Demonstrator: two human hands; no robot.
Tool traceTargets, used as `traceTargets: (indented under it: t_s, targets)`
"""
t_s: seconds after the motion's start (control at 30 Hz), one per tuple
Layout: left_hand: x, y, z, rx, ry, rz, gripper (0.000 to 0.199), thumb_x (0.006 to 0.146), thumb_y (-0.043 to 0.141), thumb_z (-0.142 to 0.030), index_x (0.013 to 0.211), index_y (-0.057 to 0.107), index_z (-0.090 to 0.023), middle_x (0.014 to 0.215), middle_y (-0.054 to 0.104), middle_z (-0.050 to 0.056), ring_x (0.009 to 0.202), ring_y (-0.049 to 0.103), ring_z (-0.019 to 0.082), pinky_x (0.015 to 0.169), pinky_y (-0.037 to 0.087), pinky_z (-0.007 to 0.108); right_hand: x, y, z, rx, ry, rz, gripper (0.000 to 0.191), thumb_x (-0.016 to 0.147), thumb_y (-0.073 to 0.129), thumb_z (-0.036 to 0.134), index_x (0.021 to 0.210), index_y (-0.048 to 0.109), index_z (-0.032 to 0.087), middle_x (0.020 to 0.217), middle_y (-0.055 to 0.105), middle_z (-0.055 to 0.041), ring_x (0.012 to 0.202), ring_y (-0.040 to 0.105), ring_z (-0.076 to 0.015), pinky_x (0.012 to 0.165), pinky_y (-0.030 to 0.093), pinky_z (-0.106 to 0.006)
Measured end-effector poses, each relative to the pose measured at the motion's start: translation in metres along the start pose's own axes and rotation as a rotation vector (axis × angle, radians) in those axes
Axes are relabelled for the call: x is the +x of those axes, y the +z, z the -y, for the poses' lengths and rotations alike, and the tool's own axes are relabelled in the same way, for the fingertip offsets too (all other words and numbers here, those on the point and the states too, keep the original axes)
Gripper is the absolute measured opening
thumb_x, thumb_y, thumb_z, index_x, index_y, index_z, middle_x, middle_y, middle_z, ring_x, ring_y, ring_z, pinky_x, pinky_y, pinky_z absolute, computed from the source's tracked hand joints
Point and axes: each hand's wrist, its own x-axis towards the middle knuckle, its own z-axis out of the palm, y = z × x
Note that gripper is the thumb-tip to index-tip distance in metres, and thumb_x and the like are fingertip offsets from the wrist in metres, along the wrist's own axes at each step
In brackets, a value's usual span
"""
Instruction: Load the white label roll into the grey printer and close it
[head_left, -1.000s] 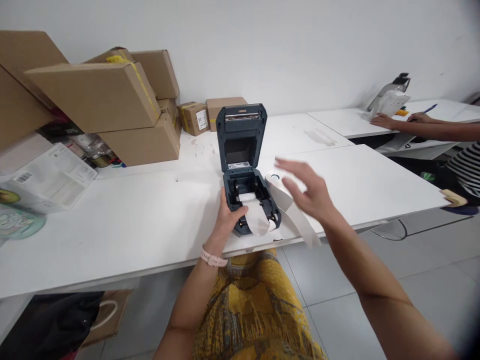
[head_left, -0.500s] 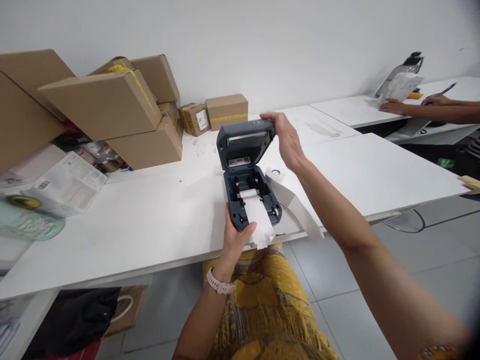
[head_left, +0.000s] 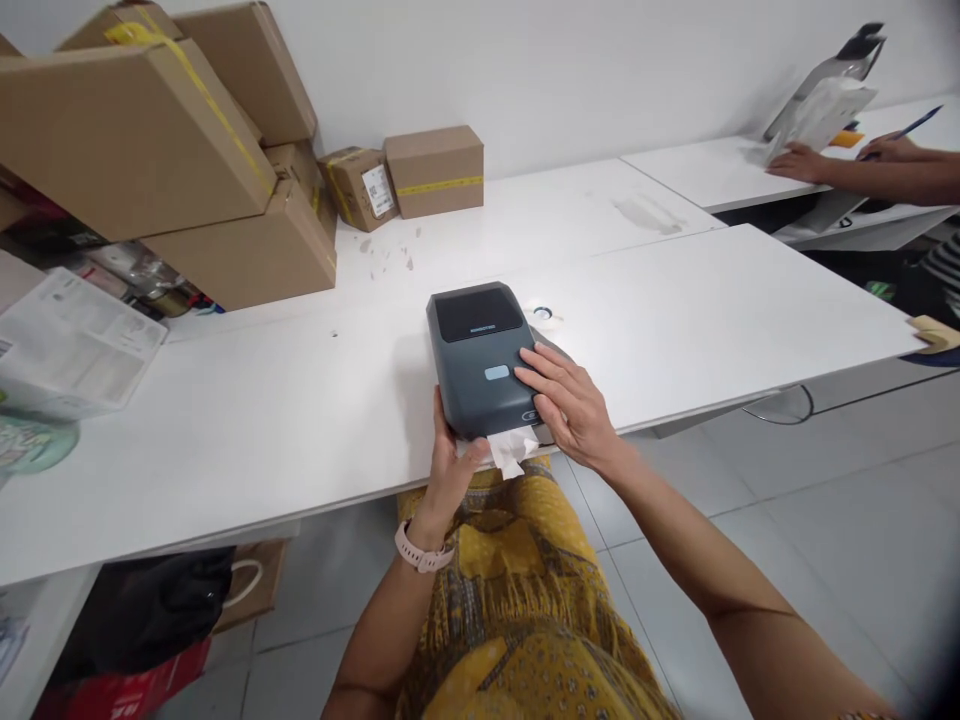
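Observation:
A dark blue-grey label printer [head_left: 469, 378] stands near the table's front edge with its lid down. A short white paper strip [head_left: 513, 450] with a ragged end sticks out of its front. My left hand [head_left: 450, 475] grips the printer's front left corner, the thumb at the front beside the paper and the fingers along the side. My right hand [head_left: 571, 408] lies on the lid's right front part, its fingers stretched out beside the light-blue button [head_left: 496, 373]. Inside the printer nothing is visible now.
Stacked cardboard boxes [head_left: 240, 250] fill the back left, with a smaller taped box [head_left: 439, 175] by the wall. A white carton [head_left: 82, 345] and a pale green container [head_left: 37, 445] stand at the left. At the far right, another person's hands [head_left: 799, 163] rest on a table, one holding a pen.
My right hand has swung the printer's lid down from raised to shut and now rests on top of it. My left hand stays at the printer's front left corner.

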Motion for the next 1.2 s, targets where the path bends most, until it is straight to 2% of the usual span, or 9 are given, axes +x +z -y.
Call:
traceTargets:
  t_s: [0.1,0.23,0.47,0.57,0.63,0.73,0.87,1.0,1.2]
  targets:
    - [0.0,0.005,-0.006,-0.049,0.043,-0.039,0.097,0.09,0.062,-0.073,0.168,0.024,-0.032,0.176,0.031,0.007,0.162,0.029,0.031,0.133,0.028,0.043,0.001,-0.003,0.009,-0.037,0.022,-0.018,0.042,0.106,0.042,0.027,0.141,0.066,0.029,0.15,0.066,-0.0056,0.148,0.054,-0.0261,0.119,0.049,-0.054]
    - [0.0,0.014,-0.011,-0.029,-0.027,-0.129,0.086,0.094,0.06,-0.067,0.167,0.026,-0.036,0.176,0.031,0.001,0.162,0.029,0.029,0.134,0.027,0.041,0.002,0.003,0.017,-0.057,0.094,-0.036,0.041,0.106,0.04,0.026,0.134,0.07,0.027,0.148,0.068,-0.0061,0.147,0.056,-0.0265,0.121,0.045,-0.054]
    - [-0.005,0.016,-0.012,0.054,0.024,-0.185,0.076,0.095,0.063,-0.063,0.16,0.039,-0.031,0.17,0.04,0.006,0.156,0.04,0.026,0.126,0.037,0.036,-0.004,0.043,0.012,0.122,0.188,-0.306,0.046,0.107,0.029,0.028,0.115,0.075,0.023,0.132,0.077,-0.0111,0.144,0.057,-0.0286,0.117,0.048,-0.057]
    - [-0.025,0.011,0.0,0.129,0.108,-0.355,0.062,0.092,0.07,-0.058,0.144,0.055,-0.028,0.153,0.057,0.009,0.134,0.059,0.024,0.109,0.051,0.035,-0.002,0.051,0.01,0.247,0.164,-0.431,0.041,0.108,0.035,0.032,0.108,0.075,0.026,0.124,0.079,-0.0082,0.138,0.061,-0.0296,0.115,0.048,-0.059]
    - [-0.04,0.009,0.008,0.173,0.147,-0.486,0.041,0.092,0.069,-0.059,0.11,0.068,-0.022,0.111,0.072,0.006,0.095,0.067,0.018,0.084,0.055,0.029,0.0,0.053,0.01,0.328,0.138,-0.516,0.038,0.109,0.038,0.033,0.105,0.075,0.027,0.12,0.081,-0.0059,0.134,0.064,-0.0286,0.113,0.049,-0.058]
    - [-0.048,0.011,0.011,0.123,-0.052,-0.287,0.052,0.094,0.058,-0.065,0.07,0.062,-0.019,0.064,0.057,0.0,0.059,0.051,0.012,0.056,0.042,0.025,0.001,0.057,0.012,0.377,0.159,-0.57,0.037,0.11,0.04,0.034,0.101,0.075,0.027,0.118,0.081,-0.004,0.133,0.065,-0.0274,0.113,0.049,-0.057]
    - [-0.031,0.028,-0.007,0.009,-0.338,0.062,0.059,0.085,0.059,-0.072,0.064,0.062,-0.018,0.055,0.054,-0.001,0.048,0.045,0.01,0.047,0.034,0.024,0.001,0.06,0.015,0.365,0.224,-0.575,0.041,0.11,0.038,0.039,0.099,0.075,0.027,0.117,0.081,-0.0049,0.135,0.064,-0.0286,0.115,0.047,-0.059]
    - [-0.017,0.043,-0.016,0.009,-0.33,0.08,0.057,0.08,0.068,-0.071,0.064,0.057,-0.018,0.056,0.053,-0.003,0.048,0.043,0.007,0.045,0.029,0.021,0.001,0.058,0.015,0.364,0.199,-0.55,0.039,0.11,0.038,0.037,0.099,0.074,0.027,0.117,0.08,-0.0059,0.134,0.064,-0.0279,0.114,0.047,-0.057]
    - [-0.017,0.038,0.003,0.112,-0.207,0.137,0.064,0.085,0.059,-0.08,0.066,0.057,-0.018,0.055,0.055,-0.002,0.048,0.047,0.008,0.049,0.037,0.023,0.005,0.046,0.017,0.257,0.224,-0.473,0.044,0.11,0.033,0.037,0.095,0.074,0.026,0.114,0.08,-0.0065,0.13,0.065,-0.0273,0.114,0.046,-0.055]
